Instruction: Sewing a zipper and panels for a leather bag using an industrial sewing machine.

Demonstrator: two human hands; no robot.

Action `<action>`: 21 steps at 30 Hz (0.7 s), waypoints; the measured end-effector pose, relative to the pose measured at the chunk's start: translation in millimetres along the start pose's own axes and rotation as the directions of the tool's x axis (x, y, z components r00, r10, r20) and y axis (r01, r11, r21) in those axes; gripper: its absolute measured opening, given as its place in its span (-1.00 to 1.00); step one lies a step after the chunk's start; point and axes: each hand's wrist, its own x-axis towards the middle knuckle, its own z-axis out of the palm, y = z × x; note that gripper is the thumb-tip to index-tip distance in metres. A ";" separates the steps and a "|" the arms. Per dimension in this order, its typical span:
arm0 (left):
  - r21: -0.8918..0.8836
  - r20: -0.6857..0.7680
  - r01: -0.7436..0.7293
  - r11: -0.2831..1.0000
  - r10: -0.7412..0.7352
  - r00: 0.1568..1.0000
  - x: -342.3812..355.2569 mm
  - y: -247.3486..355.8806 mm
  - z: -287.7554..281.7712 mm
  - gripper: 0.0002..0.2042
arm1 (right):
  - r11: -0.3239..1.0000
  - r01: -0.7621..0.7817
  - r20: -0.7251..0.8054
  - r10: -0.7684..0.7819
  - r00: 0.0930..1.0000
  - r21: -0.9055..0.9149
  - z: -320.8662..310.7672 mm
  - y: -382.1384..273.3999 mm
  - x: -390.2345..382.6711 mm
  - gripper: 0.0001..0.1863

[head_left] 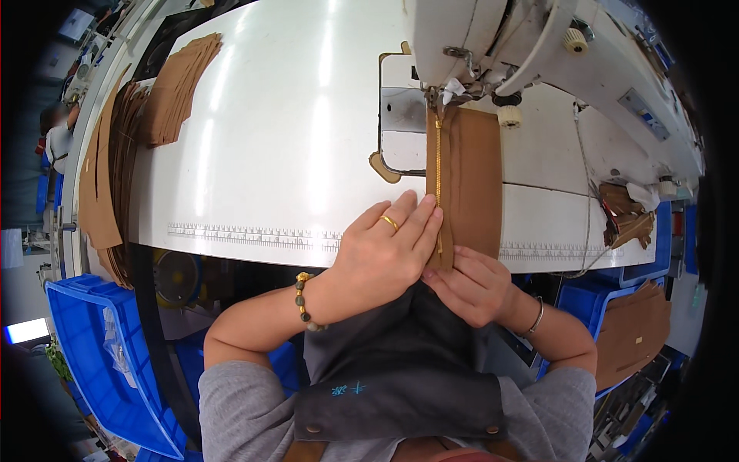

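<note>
Under the needle and presser foot of the white sewing machine (539,38) lies a brown fabric panel (473,162), a gold-toothed zipper (438,158) running along its left side. My left hand (389,246), wearing a gold ring, lies flat with its fingertips on the panel's left edge beside the zipper, near the table's front. My right hand (469,289) has closed fingers gripping the panel's lower end at the table edge, just right of my left fingertips; its thumb is partly hidden.
Stacks of brown pieces (177,92) lie at the white table's (269,131) left. Blue bins (112,362) flank me, with brown pieces (631,331) at the lower right. Scraps (627,215) lie right of the machine. Another person (58,142) is at the far left.
</note>
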 end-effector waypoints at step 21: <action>0.064 0.127 0.027 0.998 -0.035 0.991 -0.9 6.1 -7.6 -0.40 | 0.950 -0.300 0.176 0.282 0.943 0.085 -17.9 86.9 43.7 -0.64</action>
